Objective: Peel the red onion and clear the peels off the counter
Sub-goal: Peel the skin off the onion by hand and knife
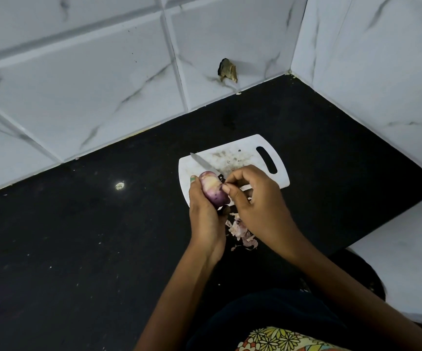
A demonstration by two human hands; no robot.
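My left hand [206,219] grips a partly peeled red onion [213,189], purple at the bottom and pale on top, held above the near edge of a white cutting board [245,158]. My right hand [255,201] pinches a bit of skin at the onion's right side with thumb and fingertips. A pile of pink peels [242,234] lies on the black counter [78,236] just below both hands. A knife [203,163] lies on the board, its blade pointing up-left, the handle partly hidden behind the onion and my hands.
White marble-look tiled walls meet in a corner behind and to the right of the board. A chipped hole [227,70] marks the back wall. Small crumbs and a pale spot [119,185] dot the counter at left. A white ledge [407,249] stands at lower right.
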